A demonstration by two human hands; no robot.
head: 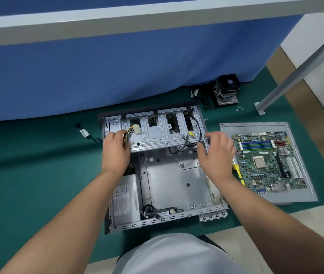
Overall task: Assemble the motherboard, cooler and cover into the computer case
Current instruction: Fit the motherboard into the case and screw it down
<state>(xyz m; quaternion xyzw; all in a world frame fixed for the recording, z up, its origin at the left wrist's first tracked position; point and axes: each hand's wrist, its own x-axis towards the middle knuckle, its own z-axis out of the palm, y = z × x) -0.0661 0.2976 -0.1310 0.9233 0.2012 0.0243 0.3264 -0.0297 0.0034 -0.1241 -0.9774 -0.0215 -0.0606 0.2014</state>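
The open grey metal computer case (163, 171) lies flat on a dark green mat (38, 155) on the floor, with its bare inside floor facing up. The person's left hand (115, 150) is at the far left of the case, and its fingers curl round a bunch of yellow and black wires (128, 133) that end in a white plug (136, 129), next to the silver drive rack (153, 131). The right hand (217, 153) hangs over the right wall of the case with its fingers spread and loose, gripping nothing. A silver power box (126, 202) with a label sits in the near left corner of the case. The green motherboard (268, 161) is not in the case; it rests on the flat grey metal cover (301, 186), which lies on the mat just to the right of the case. A yellow tool (237, 170) pokes out between the case and the motherboard. The black cooler with a fan on top (226, 89) stands farther back on the mat, close to the blue cloth wall (117, 66). A few tiny silver screws (239, 108) lie near the cooler. A small black cable with a white tag (84, 133) lies on the mat to the left of the case.
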